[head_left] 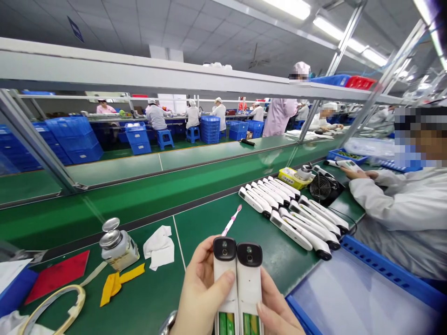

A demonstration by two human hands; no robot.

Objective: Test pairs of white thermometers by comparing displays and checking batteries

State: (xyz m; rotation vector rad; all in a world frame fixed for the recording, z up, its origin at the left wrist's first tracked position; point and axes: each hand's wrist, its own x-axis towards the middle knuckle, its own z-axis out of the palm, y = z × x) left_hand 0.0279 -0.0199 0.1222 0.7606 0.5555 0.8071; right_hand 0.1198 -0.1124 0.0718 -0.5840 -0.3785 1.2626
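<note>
My left hand (206, 288) is closed round a white handheld thermometer (223, 279) with a black sensor head, thumb on its body. My right hand (275, 307) grips a second white thermometer (249, 284) of the same kind. Both stand upright side by side, touching or nearly so, sensor heads up. Green batteries (226, 323) show in the open lower part of each. Just behind them a pink and white toothbrush (233, 218) lies on the green bench. To the right, several more white thermometers (293, 230) lie in rows.
At left are a metal-topped dispenser bottle (119, 249), white cloth (159, 246), yellow strip (120, 281), tape roll (56, 309) and red sheet (58, 277). A blue tray (387, 263) fills the lower right. A co-worker (394, 200) sits right, holding a white device. A shelf rail crosses above.
</note>
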